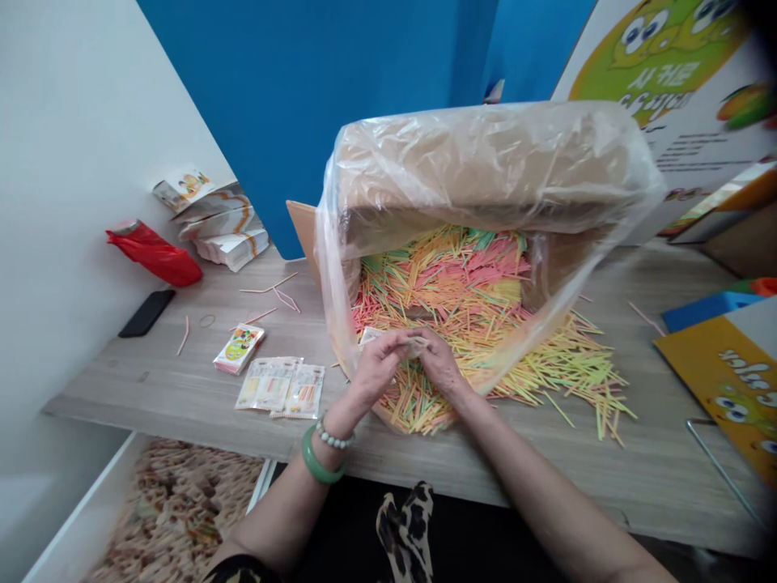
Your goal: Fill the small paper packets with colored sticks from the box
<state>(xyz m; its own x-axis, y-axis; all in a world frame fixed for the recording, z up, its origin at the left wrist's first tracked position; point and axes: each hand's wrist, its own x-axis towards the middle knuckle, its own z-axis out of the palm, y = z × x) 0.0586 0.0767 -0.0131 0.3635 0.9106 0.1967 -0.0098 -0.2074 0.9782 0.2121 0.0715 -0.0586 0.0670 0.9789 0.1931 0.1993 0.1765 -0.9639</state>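
My left hand [384, 361] and my right hand [441, 366] meet in front of the tipped box, fingers pinched together on a small clear plastic packet [416, 345]. The fingers cover part of it. A whitish printed corner [371, 334] shows just beyond my left hand; I cannot tell whether it belongs to the same packet. Below and around both hands lie thin coloured straws [467, 324] in pink, orange, yellow and green. They spill from a cardboard box [546, 279] lined with a clear plastic bag [486, 158].
Left of my hands lie flat printed packets [270, 384], a small fruit-printed box [239, 348] and loose straws. Farther left are a black phone [147, 313], a red pouch [159, 257] and folded cartons [226, 235]. An open drawer [91, 518] sits below. Printed cartons [728, 372] stand right.
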